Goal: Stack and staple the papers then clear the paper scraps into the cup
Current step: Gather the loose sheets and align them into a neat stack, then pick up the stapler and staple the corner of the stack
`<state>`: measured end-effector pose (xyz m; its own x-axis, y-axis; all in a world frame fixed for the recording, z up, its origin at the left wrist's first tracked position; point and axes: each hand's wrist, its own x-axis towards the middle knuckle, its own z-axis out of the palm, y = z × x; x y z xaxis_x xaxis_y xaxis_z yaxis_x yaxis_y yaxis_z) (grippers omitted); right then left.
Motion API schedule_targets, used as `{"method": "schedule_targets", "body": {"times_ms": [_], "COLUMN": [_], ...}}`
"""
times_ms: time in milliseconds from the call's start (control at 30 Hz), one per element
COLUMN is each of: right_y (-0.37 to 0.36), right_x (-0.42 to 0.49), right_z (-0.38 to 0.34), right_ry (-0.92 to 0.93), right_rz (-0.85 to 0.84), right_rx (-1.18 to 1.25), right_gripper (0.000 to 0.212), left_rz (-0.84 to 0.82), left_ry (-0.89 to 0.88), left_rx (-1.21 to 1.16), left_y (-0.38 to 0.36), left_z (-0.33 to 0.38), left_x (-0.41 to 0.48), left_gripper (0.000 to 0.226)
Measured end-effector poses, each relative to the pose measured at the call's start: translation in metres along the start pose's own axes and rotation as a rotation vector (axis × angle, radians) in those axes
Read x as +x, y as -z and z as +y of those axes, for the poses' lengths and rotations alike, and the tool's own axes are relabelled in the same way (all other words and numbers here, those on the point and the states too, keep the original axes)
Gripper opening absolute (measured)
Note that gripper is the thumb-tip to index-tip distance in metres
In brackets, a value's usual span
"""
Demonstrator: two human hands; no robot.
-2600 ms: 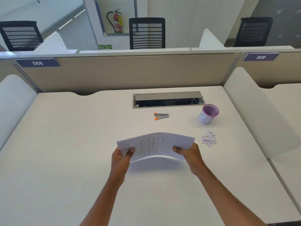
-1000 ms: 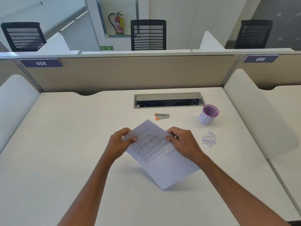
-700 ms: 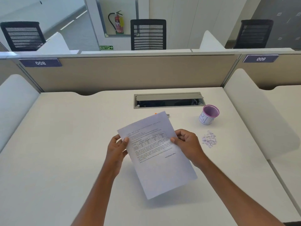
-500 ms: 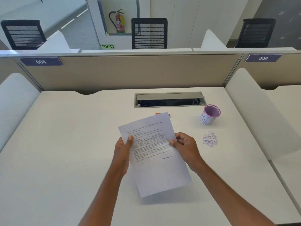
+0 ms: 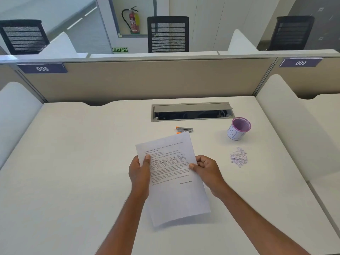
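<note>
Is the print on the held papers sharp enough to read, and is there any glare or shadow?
Head view: the papers show text lines and a grid, too small and soft to read. Head view: even light, no glare, only a faint shadow on the desk below their lower edge.

Open-plan office: white laminate desk (image 5: 73, 162) behind a beige fabric partition (image 5: 147, 80) numbered 008/009, black mesh chairs (image 5: 168, 34) beyond it.

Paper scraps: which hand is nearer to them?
Right. The right hand grips the right edge of the papers, a short way left of the paper scraps. The left hand grips their left edge, farther off.
</note>
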<state>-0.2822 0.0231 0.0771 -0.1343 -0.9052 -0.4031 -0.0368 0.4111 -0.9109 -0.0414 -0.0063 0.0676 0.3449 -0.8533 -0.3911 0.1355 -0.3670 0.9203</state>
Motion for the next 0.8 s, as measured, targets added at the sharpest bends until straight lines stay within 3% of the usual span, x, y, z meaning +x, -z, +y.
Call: {"method": "schedule_targets", "body": {"times_ms": [100, 200, 400, 600, 800], "right_y": [0.005, 0.013, 0.017, 0.007, -0.007], "right_x": [0.009, 0.03, 0.089, 0.144, 0.186], "right_z": [-0.004, -0.015, -0.047, -0.06, -0.063], "right_ry": [-0.028, 0.016, 0.142, 0.265, 0.358], "right_rz": [-0.008, 0.087, 0.174, 0.059, -0.041], "right_rx": [-0.019, -0.071, -0.365, -0.834, -1.228], "right_gripper": [0.014, 0.021, 0.028, 0.054, 0.059], "left_rz": [0.035, 0.05, 0.002, -0.06, -0.073], "left_ry": [-0.032, -0.031, -0.017, 0.009, 0.02], "left_rx": [0.053, 0.102, 0.156, 0.201, 0.228], "left_y": [-0.002, -0.005, -0.012, -0.022, -0.027], "left_z": [-0.004, -0.009, -0.019, -0.022, -0.026], "left_x": [0.004, 0.009, 0.014, 0.02, 0.03], "left_gripper": [0.012, 0.011, 0.01, 0.01, 0.009]}}
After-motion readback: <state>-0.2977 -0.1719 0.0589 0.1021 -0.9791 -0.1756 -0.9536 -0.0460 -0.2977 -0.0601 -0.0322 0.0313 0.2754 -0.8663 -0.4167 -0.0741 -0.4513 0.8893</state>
